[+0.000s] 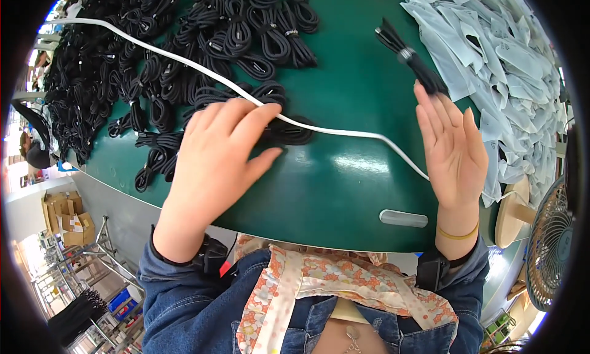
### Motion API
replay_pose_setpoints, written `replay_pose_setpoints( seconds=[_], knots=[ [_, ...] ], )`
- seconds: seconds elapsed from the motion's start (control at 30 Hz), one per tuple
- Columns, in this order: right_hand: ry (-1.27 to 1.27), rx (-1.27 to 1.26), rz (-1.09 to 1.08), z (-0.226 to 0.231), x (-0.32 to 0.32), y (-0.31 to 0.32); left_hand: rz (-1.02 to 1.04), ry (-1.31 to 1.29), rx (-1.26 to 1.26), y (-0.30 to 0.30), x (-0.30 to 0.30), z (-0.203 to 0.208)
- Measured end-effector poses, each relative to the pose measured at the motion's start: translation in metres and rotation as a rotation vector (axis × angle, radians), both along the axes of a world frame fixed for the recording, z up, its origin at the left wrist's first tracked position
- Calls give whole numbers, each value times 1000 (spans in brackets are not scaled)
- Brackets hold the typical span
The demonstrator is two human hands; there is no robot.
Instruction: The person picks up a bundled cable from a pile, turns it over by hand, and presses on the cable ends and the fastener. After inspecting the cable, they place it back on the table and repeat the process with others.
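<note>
My left hand (215, 151) reaches over the green table (344, 188) with its fingers spread. Its fingertips rest at a coiled black cable (295, 131) on the near edge of a big heap of coiled black cables (184, 40); it grips nothing. My right hand (452, 148) stands flat and open, palm turned left. Just beyond its fingertips a bundled black cable (410, 56) lies at an angle; whether they touch it is unclear. A long white cable (344, 133) runs across the table from upper left, under my left fingers and behind my right hand.
A heap of pale blue-grey plastic bags (504, 59) fills the table's right side. A grey oval piece (403, 218) sits at the table's near edge. A fan (550, 243) and a wooden stand (513, 212) are at the right; cardboard boxes (67, 219) are on the floor at the left.
</note>
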State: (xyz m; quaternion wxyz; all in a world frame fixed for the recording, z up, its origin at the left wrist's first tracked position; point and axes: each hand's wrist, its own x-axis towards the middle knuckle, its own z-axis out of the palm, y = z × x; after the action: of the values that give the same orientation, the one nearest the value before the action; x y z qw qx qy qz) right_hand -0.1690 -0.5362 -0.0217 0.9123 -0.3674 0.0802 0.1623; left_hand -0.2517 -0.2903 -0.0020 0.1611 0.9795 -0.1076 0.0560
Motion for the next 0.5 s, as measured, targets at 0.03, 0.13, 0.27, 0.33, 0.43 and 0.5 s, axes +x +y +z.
replay_pose_setpoints(
  seconds=[0.03, 0.13, 0.27, 0.33, 0.43, 0.5],
  knots=[
    [-24, 30, 38, 1, -1, 0, 36, -4, 118, 3, -1, 1],
    [-114, 1, 99, 6, -5, 0, 59, -81, 169, 8, 3, -8],
    [-248, -107, 200, -1, -5, -7, 97, -71, 239, 5, 4, -3],
    [-272, -79, 299, -7, 1, -12, 106, -56, 259, 4, 6, -2],
    [-303, -139, 311, -9, -5, -13, 75, 23, 190, 7, 5, -1],
    [-311, -169, 302, -9, -7, -14, 75, -53, 229, 8, 6, 9]
  ],
)
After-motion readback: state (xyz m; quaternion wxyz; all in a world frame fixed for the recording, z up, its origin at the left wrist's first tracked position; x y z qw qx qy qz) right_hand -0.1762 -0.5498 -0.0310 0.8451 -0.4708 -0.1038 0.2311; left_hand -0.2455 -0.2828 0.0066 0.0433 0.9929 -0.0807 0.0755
